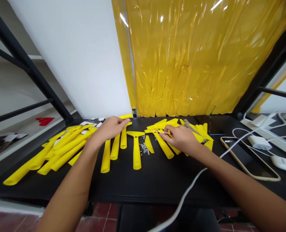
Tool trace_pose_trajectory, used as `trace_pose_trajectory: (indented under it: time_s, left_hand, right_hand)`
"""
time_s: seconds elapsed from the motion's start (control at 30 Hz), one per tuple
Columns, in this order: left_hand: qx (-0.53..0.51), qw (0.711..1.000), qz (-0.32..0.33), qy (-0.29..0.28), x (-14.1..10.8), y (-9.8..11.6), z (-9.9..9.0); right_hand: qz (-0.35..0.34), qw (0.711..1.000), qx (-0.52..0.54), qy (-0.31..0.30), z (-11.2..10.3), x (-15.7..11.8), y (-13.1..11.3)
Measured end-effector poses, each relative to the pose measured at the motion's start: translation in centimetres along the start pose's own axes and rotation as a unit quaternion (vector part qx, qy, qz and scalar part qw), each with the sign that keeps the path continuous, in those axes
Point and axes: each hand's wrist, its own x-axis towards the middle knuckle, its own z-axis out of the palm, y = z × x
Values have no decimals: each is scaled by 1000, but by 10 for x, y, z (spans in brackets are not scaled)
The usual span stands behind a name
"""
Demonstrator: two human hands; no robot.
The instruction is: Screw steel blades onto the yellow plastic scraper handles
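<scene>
My right hand [180,137] is closed on a thin metal tool [161,131], its tip pointing left over the yellow pieces. Above the yellow handles at centre left is my left hand [112,127], fingers pressed together; what they hold, if anything, is too small to tell. Between the hands lies a T-shaped yellow handle [137,153], its wide end away from me. Beside it are small silvery screws [146,149] and a flat yellow triangular piece [148,144]. More yellow handles [165,146] and flat pieces lie around my right hand.
Several yellow handles [69,151] are piled at the left of the black table [171,183]. A phone [250,158], a white cable [193,183], chargers [260,141] and a power strip [275,135] lie at right. A yellow plastic curtain [181,58] hangs behind.
</scene>
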Motion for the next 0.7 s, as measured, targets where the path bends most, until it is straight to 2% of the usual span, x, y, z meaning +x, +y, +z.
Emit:
trace_pose_trajectory:
  time_s: [0.03,0.07,0.13,0.2,0.3,0.37,0.47,0.53,0.63,0.7]
  left_hand:
    - [22,997,46,-51,-4,12,10]
    - [50,993,73,-77,-9,22,20]
    - [105,988,90,-69,-16,37,39]
    - [144,985,88,-45,-21,44,52]
    - [166,984,55,-34,-21,46,60]
    - [150,987,40,-35,-18,43,59]
    - [110,993,38,-20,-14,38,54]
    - [86,995,39,-8,-11,35,50]
    - [53,998,36,8,-8,30,45]
    - [29,999,37,15,-7,28,43]
  right_hand:
    - [-7,1000,15,6,-1,2,3]
    - [-19,999,32,9,-1,3,6]
    - [-65,994,86,11,1,4,8]
    - [-137,979,149,21,6,1,4]
    - [-237,955,177,29,16,-8,-9]
    - [-249,954,162,35,19,-12,-18]
    - [-197,966,149,70,15,-10,-17]
    - [-132,978,131,95,4,-2,-2]
    - [3,992,40,116,-19,12,43]
    - [108,989,-31,98,-30,20,78]
